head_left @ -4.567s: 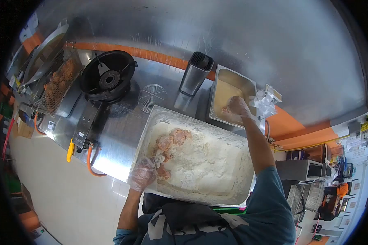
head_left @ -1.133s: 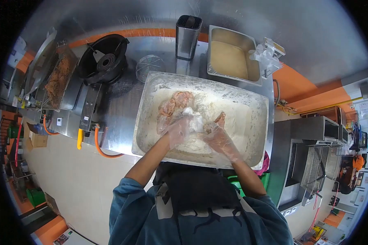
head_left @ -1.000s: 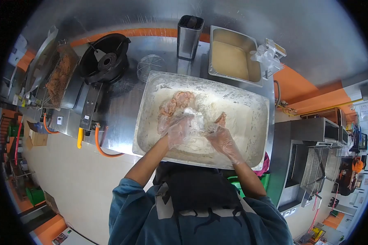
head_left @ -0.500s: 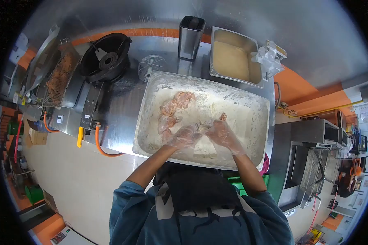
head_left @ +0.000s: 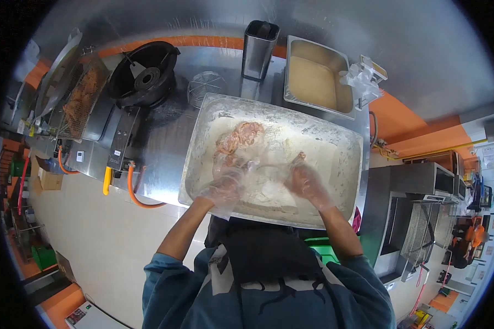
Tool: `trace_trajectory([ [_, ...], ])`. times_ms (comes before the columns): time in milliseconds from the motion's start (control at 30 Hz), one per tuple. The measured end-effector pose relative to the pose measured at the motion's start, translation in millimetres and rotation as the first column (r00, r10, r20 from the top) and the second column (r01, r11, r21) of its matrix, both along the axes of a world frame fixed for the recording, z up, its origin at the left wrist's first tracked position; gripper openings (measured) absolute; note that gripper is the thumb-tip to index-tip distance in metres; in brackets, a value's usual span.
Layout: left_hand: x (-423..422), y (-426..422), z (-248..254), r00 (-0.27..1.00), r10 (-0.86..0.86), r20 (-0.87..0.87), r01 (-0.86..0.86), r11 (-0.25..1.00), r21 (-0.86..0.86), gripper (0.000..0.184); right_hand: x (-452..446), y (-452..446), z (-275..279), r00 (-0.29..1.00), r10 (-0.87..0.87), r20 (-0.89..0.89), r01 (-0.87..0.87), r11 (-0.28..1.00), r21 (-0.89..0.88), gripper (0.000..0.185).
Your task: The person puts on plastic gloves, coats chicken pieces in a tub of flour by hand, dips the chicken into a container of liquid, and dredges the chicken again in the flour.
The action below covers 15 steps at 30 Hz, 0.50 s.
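Observation:
A large metal tub (head_left: 346, 134) holds pale flour-like powder (head_left: 318, 151). Raw chicken pieces (head_left: 239, 137) lie in a row at its left, dusted in places. My left hand (head_left: 225, 186), in a clear plastic glove, is over the powder just below these pieces. Its blurred fingers look stretched out and apart. Further right, my right hand (head_left: 308, 185), also gloved, is low in the tub. Motion smears its fingers, so I cannot see whether they hold anything. Just beyond it, the end of a small reddish piece (head_left: 300, 157) shows. A whitish blur fills the space between my hands.
Behind the tub stand a tall metal holder (head_left: 258, 52) and a deep pan of tan liquid (head_left: 313, 82). A wire rack (head_left: 206, 88) and a black round burner (head_left: 145, 79) are left, beside a basket of fried food (head_left: 81, 101). A person in orange (head_left: 472, 238) is far right.
My hands were close together over the powder and have moved apart. The left has gone left and slightly down; the right has shifted slightly right. The chicken row stays in place.

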State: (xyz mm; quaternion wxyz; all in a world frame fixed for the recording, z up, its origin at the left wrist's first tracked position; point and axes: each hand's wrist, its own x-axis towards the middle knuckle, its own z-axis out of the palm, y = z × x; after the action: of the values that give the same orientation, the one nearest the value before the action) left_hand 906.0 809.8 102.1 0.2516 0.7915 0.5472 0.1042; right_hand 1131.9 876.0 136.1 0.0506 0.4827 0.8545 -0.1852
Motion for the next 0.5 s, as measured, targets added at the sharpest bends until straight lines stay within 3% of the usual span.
trace_trajectory([
  [67,-13,-5,16,0.996,0.028,0.087,-0.029,1.0,0.01,0.051,7,1,-14,0.966,0.23,0.116,-0.252,0.94,0.231,0.042],
  [133,-25,-9,15,0.972,0.096,0.215,-0.095,0.995,-0.015,0.051,14,-2,-21,0.952,0.283,0.121,-0.306,0.903,0.3,0.04],
  [167,-31,-15,8,0.943,0.161,0.292,-0.152,0.987,-0.052,0.05,15,-3,-17,0.969,0.241,0.048,-0.245,0.933,0.264,0.039],
  [233,-46,-27,-7,0.957,0.165,0.237,-0.186,0.98,0.068,0.048,16,-3,-21,0.973,0.218,-0.072,-0.199,0.957,0.21,0.037],
  [267,-53,-29,-11,0.989,0.114,0.098,-0.133,0.965,0.227,0.046,20,-2,-31,0.965,0.234,-0.117,-0.208,0.957,0.201,0.037],
  [300,-54,-31,-14,0.99,0.126,0.055,-0.137,0.955,0.262,0.045,24,1,-38,0.955,0.25,-0.158,-0.218,0.956,0.194,0.036],
  [333,-54,-32,-13,0.99,0.141,0.013,-0.139,0.945,0.296,0.044,25,1,-36,0.952,0.277,-0.131,-0.248,0.948,0.199,0.036],
  [433,-51,-42,15,0.961,0.266,0.069,-0.275,0.943,0.186,0.041,17,-3,-13,0.945,0.326,-0.002,-0.32,0.93,0.179,0.034],
  [500,-48,-42,21,0.962,0.271,0.014,-0.265,0.925,0.272,0.04,5,-4,20,0.938,0.332,0.1,-0.344,0.929,0.14,0.033],
])
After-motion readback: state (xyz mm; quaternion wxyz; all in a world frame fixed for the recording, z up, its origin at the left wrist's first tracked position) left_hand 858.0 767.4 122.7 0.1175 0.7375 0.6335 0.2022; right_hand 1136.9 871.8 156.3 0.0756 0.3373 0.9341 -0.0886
